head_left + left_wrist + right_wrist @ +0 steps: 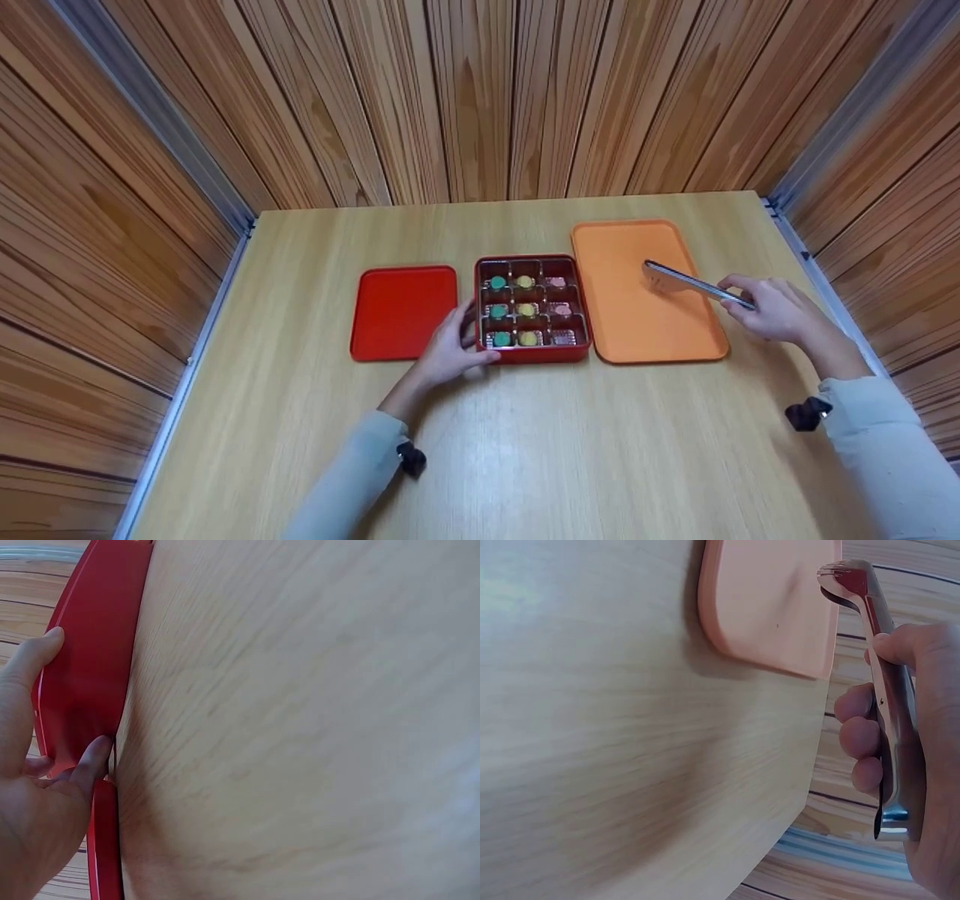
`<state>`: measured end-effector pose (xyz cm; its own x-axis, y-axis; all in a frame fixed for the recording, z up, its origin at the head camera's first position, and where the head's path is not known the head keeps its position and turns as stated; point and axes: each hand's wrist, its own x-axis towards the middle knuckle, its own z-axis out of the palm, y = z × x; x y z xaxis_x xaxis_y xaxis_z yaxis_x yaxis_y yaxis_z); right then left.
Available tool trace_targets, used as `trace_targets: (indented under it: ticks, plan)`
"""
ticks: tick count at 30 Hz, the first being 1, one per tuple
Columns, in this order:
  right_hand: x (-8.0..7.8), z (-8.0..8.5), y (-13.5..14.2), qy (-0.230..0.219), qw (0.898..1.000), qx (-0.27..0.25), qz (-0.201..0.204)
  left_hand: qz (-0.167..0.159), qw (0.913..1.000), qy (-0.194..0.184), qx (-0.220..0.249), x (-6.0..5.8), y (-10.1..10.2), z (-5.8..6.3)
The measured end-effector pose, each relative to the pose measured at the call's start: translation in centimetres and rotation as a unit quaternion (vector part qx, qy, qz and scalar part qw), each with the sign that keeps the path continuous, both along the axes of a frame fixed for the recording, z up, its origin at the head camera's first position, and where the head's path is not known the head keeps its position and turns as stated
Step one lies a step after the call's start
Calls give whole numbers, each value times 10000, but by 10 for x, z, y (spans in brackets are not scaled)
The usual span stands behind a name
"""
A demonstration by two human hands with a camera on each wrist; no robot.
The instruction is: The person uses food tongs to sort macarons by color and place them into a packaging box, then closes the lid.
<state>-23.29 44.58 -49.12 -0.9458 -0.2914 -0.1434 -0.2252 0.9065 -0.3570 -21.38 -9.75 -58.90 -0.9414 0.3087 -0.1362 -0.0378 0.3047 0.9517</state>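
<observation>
A red square box [544, 357] with a divided liner holds rows of small green, yellow and pink sweets [562, 309]; its front right compartment shows only the bare liner. My left hand [450, 346] grips the box at its front left corner, thumb on the front wall and fingers at the left side, as the left wrist view also shows. In my right hand [772, 309] are metal tongs [891, 690], held over an orange tray [637, 330]. Their tips stand close together above the tray, and I see nothing between them.
A flat red lid [401, 315] lies left of the box, close behind my left hand. The orange tray sits right beside the box on the wooden table [570, 450]. Wood-patterned panels [480, 105] stand at the back and both sides.
</observation>
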Motion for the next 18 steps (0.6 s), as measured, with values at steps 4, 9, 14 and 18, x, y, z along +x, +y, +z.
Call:
trace_targets:
  ticks: [4, 9, 14, 18]
  plan:
    - [0, 0, -7, 182, 9997, -93, 112, -19, 10000, 60, 51, 0, 0, 0]
    - [0, -4, -14, 787, 9951, -260, 544, -44, 9997, 78, 224, -2, 1, -1]
    - [-2, -4, -21, 951, 9925, -236, 738, -65, 9996, 101, 272, -2, 1, -2]
    - [-2, 1, -27, 856, 9931, -203, 770, -64, 9997, 116, 217, -2, 0, -2]
